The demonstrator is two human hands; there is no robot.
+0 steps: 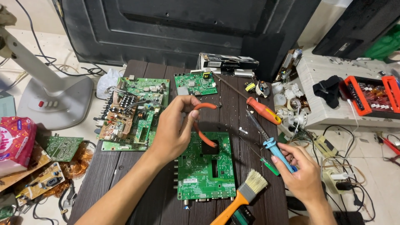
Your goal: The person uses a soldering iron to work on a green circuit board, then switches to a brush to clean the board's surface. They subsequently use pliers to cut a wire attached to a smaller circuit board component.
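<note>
Orange-handled pliers [204, 125] in left hand [175, 129], blue soldering iron [271, 146] in right hand [302, 173]

Soft, even light falls from above and a little to the right of the green circuit board [206, 166] at the centre, bright enough to show its fine parts. Shadows around it are faint and short on the dark wooden table [125, 175]. The pale floor left of the board looks slightly washed out. Focus is sharp near the board; toward the frame's edges straight lines bow outward and detail softens a little.
</note>
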